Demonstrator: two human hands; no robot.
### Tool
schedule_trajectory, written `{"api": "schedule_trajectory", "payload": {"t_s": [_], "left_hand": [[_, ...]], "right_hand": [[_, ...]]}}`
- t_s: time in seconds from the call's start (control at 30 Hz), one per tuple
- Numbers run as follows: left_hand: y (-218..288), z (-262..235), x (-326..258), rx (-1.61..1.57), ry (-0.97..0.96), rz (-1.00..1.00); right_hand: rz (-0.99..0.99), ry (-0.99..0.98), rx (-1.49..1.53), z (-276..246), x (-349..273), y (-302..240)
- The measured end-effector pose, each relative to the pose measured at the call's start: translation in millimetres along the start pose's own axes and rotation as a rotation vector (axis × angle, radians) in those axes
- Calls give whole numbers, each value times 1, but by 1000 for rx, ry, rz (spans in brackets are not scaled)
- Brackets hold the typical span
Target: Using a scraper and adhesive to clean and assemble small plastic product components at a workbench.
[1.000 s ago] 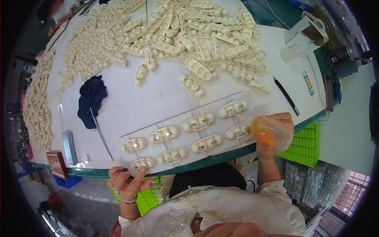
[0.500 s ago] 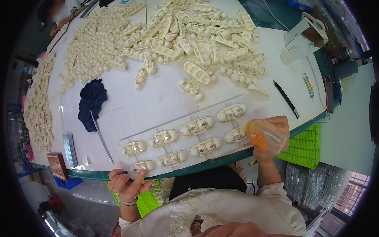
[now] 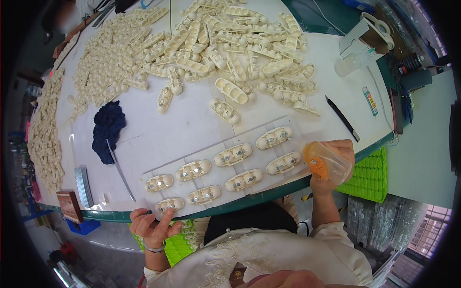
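Note:
In my right hand (image 3: pixel 344 148) is a translucent plastic bottle (image 3: pixel 337 168), tilted with its yellowish end toward the nearest parts. An orange, bumpy finger cover shows on that hand against the bottle. My left hand (image 3: pixel 152 231) has its index finger stretched out onto the near-left cream plastic part (image 3: pixel 169 205), thumb apart and the other fingers loosely bent. Two rows of these long, three-cupped parts lie on a clear flat plate (image 3: pixel 257 161) at the table's near edge. Small silvery round pieces show in the parts' middles.
Heaped cream parts (image 3: pixel 192 53) cover the far side of the table. A dark blue cloth (image 3: pixel 108 129) and a thin metal strip (image 3: pixel 121 172) lie left; a black craft knife (image 3: pixel 342 117), a small tube (image 3: pixel 370 101) and a squat bottle (image 3: pixel 348 65) lie right. Another person's arm (image 3: pixel 72 36) is at far left.
The bottle has drawn slightly to the right, off the near-right part, which now shows fully. The table has shifted a little left in view. My left finger stays on its part.

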State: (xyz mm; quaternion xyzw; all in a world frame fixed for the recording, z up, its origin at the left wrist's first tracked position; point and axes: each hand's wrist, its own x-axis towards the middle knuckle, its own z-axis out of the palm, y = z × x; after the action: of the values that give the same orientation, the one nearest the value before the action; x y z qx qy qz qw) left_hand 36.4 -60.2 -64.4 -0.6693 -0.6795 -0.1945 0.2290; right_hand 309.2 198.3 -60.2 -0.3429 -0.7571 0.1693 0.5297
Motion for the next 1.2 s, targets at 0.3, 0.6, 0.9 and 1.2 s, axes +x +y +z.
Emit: {"api": "schedule_trajectory", "payload": {"t_s": [0.3, 0.6, 0.9, 1.2], "left_hand": [[1, 0, -1, 25, -9, 3], [1, 3, 0, 31, 27, 16], [2, -5, 0, 37, 7, 6], [-1, 15, 18, -49, 166, 48]], "right_hand": [[26, 57, -73, 1, 0, -2], [37, 31, -105, 2, 3, -5], [-113, 171, -80, 11, 0, 4], [-54, -293, 687, 22, -49, -54]]}}
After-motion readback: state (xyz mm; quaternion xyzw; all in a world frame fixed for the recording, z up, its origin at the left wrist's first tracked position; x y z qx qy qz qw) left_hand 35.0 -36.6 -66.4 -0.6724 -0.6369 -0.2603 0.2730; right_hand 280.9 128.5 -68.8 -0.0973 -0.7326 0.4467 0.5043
